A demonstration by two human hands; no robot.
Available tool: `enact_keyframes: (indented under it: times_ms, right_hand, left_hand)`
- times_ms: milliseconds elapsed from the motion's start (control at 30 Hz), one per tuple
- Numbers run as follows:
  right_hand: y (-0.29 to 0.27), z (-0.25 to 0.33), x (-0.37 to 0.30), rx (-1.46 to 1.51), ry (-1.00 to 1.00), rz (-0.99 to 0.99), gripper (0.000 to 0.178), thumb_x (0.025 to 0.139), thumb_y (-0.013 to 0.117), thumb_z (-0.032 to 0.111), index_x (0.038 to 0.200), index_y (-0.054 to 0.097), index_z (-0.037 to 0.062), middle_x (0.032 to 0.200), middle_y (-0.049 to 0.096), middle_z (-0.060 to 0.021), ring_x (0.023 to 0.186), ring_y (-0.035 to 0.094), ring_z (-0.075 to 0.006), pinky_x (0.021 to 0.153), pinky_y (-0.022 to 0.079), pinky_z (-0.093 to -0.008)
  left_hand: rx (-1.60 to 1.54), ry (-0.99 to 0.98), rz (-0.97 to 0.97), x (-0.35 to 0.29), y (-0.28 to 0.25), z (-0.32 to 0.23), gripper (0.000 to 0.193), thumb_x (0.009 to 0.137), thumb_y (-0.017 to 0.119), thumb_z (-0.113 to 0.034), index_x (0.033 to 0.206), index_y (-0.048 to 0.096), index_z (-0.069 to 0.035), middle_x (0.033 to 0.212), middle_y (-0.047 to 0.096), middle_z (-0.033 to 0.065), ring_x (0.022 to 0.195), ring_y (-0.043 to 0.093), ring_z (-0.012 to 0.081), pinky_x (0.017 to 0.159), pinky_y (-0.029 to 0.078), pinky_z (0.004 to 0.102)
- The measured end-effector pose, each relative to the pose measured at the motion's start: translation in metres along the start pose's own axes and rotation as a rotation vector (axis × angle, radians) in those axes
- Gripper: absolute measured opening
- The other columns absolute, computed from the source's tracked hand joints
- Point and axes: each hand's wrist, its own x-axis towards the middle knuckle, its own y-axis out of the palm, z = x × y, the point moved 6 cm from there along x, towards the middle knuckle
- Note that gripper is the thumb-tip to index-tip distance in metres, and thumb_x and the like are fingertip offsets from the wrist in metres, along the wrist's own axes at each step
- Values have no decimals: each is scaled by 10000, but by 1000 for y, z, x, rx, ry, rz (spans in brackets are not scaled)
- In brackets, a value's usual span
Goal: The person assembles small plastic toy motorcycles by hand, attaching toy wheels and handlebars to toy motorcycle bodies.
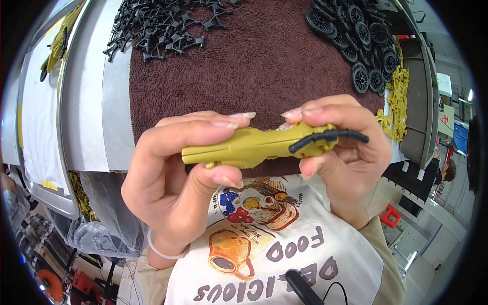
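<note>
Between my two hands is a yellow plastic toy motorcycle body (254,145), held level above the near edge of a brown towel. Black handlebars (325,136) sit across its right end. My left hand (175,157) pinches the plain, narrower left end, thumb below and fingers on top. My right hand (345,145) grips the handlebar end, with fingertips above and the thumb underneath. Part of the right end is hidden behind the fingers.
On the brown towel (244,66) lie a heap of black plastic frames (168,28) at far left and black spoked toy wheels (361,33) at far right. Yellow parts (399,101) line the right edge. Another yellow body (57,46) rests on the white-covered surface at left.
</note>
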Motion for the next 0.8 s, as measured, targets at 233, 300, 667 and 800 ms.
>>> enact_keyframes:
  times_ms: [233,300,667,800]
  right_hand:
    - [1,13,-3,-29,61,-46,493,734,809,228,1074,560,-29,1037,602,-194,873,667,-219,783,559,-281]
    - [2,15,-3,-56,48,-14,495,729,813,231,1075,563,-20,1022,605,-190,852,669,-212,772,561,-276]
    - [2,8,10,46,30,102,511,706,837,117,1077,550,-86,1022,600,-180,959,653,-240,838,551,-298]
    - [3,3,16,110,265,173,574,685,787,10,1181,523,-105,1023,609,-179,950,650,-217,851,535,-297]
  left_hand:
    - [66,134,-16,-3,0,-10,443,852,705,-365,1026,548,10,942,657,197,906,614,261,799,511,345]
    - [77,146,3,-2,-1,-10,439,854,703,-365,1023,547,8,941,657,198,902,613,262,788,512,341]
    - [168,92,-79,-2,-1,-19,457,866,696,-347,1052,544,41,923,638,177,923,635,278,802,528,338]
    - [257,-82,-51,5,3,-25,595,849,706,-387,1161,524,85,981,630,183,950,647,264,823,531,346]
